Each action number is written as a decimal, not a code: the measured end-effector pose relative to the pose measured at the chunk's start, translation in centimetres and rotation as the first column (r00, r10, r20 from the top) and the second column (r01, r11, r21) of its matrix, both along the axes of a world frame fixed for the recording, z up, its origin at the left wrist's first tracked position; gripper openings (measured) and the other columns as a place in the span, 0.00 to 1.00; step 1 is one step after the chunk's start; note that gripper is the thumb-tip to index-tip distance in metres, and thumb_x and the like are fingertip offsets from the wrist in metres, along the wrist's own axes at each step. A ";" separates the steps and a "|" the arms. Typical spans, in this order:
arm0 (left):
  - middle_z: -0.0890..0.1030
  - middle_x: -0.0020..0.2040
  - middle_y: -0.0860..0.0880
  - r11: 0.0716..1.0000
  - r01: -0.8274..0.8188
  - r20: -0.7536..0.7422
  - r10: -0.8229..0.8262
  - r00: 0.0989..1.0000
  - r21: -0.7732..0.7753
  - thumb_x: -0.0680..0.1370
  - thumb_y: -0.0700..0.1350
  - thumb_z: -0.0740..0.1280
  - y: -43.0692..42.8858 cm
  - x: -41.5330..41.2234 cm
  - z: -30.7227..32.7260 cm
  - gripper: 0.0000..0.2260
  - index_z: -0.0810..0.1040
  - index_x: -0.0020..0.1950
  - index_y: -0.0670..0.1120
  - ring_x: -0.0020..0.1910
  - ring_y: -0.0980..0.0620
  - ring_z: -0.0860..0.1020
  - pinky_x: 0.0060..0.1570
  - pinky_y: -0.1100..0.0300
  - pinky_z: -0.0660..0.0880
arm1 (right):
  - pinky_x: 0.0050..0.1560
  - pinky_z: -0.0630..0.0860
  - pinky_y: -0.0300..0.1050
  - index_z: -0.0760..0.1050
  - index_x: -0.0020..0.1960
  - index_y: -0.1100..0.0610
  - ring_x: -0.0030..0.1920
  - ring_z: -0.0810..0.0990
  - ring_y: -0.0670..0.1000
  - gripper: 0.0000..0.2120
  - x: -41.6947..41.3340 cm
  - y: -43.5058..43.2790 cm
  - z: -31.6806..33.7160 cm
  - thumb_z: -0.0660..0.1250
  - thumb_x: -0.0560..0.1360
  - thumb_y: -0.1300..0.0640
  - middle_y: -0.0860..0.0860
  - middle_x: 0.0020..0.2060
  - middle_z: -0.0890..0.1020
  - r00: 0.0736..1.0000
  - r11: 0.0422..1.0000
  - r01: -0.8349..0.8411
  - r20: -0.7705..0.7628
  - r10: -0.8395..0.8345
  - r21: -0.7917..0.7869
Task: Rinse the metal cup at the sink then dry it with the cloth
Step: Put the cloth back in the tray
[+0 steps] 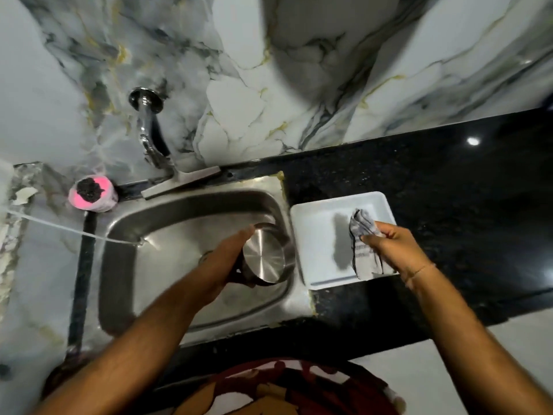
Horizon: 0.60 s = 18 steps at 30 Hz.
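The left hand [226, 260] is wrapped around the side of a round brushed-steel metal cup [263, 257], fingers stretched along its far side and thumb side hidden beneath. The cup is tilted so that its flat circular base faces up toward the camera, and it hangs over the right part of the stainless steel sink basin [167, 235], not resting on the bottom. The right hand [392, 248] is closed on a crumpled grey-and-white striped cloth [363, 244], pinching it near the top so that the rest droops down. The two hands are apart, the cloth hand just to the right of the cup hand.

Directly under the right hand lies a white rectangular tray [317, 223], the cloth's lower end at or just above its surface; which one I cannot tell. The tray sits on a black speckled stone counter [449, 190] that runs away to the right of that hand.

Beyond the left hand, a chrome tap [146, 127] comes out of the grey-veined marble wall [269, 100] and bends down toward the sink's back edge. Further left of that hand, at the sink's far corner, stands a pink round holder with a dark scrubber [91, 190] on top.
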<state>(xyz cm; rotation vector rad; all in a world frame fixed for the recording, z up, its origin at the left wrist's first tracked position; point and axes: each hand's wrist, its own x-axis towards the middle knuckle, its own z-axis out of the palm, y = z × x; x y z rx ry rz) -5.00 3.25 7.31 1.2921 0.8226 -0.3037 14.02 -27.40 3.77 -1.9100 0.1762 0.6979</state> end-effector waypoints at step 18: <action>0.70 0.85 0.42 0.800 0.421 -0.174 -0.385 0.907 0.428 0.91 0.42 0.57 -10.8 17.3 -11.6 0.21 0.68 0.85 0.42 0.82 0.42 0.70 0.82 0.51 0.65 | 0.66 0.73 0.45 0.75 0.78 0.56 0.69 0.81 0.64 0.25 2.0 -1.6 -10.3 0.64 0.82 0.67 0.61 0.70 0.82 0.993 0.942 -0.105 0.023 0.118 -0.319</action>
